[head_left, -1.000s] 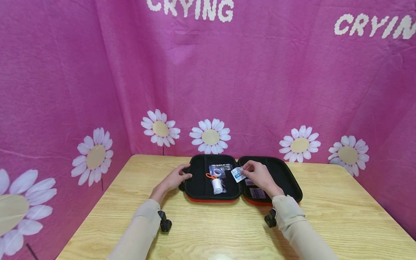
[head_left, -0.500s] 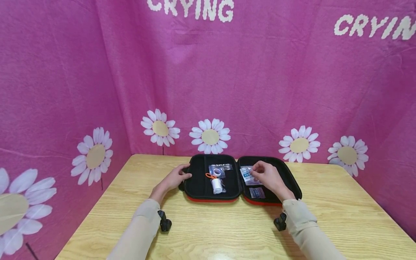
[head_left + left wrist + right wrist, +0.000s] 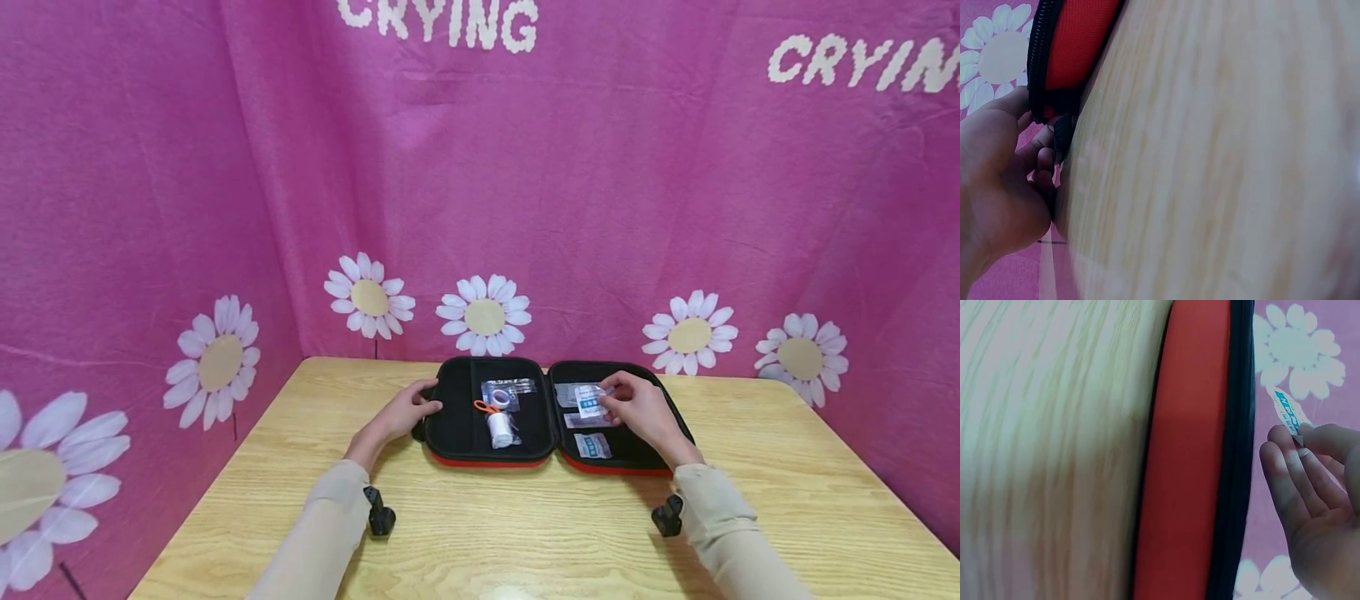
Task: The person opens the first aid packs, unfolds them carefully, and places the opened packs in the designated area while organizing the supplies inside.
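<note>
A black-lined zip case (image 3: 457, 417) with a red outside lies unfolded on the table. My left hand (image 3: 401, 412) grips its left edge, the thumb at the zipped rim (image 3: 1038, 62) and the fingers curled below near a black strap (image 3: 1063, 137). Over the case's right half, my right hand (image 3: 641, 408) pinches a small white sachet with blue print (image 3: 590, 402) between thumb and fingers. Under it lie flat packets, among them a clear one (image 3: 566, 395), a pale one (image 3: 576, 421) and a blue-printed sachet (image 3: 592, 446).
The left half holds a white bandage roll (image 3: 500, 431), orange-handled scissors (image 3: 487, 406), a tape roll (image 3: 494, 397) and a clear packet (image 3: 522, 385). A pink curtain (image 3: 585, 208) with flowers hangs behind the wooden table (image 3: 487, 525).
My right hand has moved rightward with the sachet, from near the hinge to above the right half's packets. My left hand stays at the left edge.
</note>
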`<control>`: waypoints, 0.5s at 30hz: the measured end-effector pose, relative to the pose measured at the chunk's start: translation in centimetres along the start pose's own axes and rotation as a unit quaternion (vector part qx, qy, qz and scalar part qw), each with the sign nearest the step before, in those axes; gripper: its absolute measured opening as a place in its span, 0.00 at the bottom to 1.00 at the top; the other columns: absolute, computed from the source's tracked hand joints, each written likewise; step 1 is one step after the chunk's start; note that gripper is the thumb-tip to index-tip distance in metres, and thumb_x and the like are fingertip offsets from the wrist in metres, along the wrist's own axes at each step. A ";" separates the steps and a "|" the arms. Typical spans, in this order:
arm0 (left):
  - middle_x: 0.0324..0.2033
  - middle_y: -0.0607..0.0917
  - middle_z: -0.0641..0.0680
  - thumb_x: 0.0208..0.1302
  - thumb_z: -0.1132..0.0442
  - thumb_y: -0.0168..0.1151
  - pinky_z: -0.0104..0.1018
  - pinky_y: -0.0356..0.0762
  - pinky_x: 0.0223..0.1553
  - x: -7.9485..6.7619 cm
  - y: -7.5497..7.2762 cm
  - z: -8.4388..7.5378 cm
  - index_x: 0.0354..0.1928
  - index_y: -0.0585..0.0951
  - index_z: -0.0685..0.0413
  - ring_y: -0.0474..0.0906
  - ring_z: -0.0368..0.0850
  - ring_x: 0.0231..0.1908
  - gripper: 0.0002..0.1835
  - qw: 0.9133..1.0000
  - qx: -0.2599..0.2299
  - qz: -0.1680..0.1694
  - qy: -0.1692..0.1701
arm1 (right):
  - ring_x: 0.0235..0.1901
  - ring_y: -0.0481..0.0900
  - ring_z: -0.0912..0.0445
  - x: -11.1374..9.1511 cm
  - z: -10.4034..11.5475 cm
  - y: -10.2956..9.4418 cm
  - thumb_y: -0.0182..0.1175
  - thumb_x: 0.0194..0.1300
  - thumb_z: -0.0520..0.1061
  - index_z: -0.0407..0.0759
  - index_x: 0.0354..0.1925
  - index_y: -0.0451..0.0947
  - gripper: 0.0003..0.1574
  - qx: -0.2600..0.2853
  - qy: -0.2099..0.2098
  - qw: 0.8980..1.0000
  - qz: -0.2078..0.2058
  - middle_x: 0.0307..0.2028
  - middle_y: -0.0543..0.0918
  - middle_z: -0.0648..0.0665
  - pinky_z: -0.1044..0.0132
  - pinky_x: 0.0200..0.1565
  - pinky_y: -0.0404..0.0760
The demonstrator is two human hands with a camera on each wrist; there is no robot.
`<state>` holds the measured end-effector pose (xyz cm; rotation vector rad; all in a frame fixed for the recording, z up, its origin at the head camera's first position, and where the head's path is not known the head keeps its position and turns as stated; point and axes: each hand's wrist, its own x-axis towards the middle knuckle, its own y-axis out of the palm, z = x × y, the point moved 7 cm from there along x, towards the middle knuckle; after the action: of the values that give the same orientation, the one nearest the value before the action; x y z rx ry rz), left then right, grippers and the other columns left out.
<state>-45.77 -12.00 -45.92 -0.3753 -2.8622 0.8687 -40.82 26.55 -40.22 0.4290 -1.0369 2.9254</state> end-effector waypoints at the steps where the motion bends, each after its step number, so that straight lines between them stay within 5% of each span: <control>1: 0.42 0.81 0.61 0.72 0.57 0.59 0.49 0.74 0.55 0.0 0.0 0.0 0.73 0.66 0.55 0.79 0.51 0.47 0.31 1.000 0.000 0.000 0.000 | 0.24 0.83 0.52 -0.1 -0.3 -0.2 0.63 0.67 0.40 0.37 0.47 0.78 0.11 0.001 0.006 1.000 -0.001 0.30 0.86 0.38 0.61 0.32 0.85; 15: 0.42 0.81 0.61 0.71 0.57 0.59 0.48 0.74 0.55 0.1 0.0 0.0 0.73 0.66 0.54 0.78 0.50 0.46 0.30 1.000 0.004 -0.001 -0.004 | 0.23 0.83 0.52 -1.1 -3.2 -4.0 0.62 0.66 0.35 0.30 0.52 0.79 0.17 -0.016 0.000 1.000 -0.021 0.29 0.86 0.34 0.66 0.28 0.83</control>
<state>-45.82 -11.97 -45.97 -0.3690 -2.8654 0.8824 -40.16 31.75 -40.48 0.4436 -1.0600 2.8679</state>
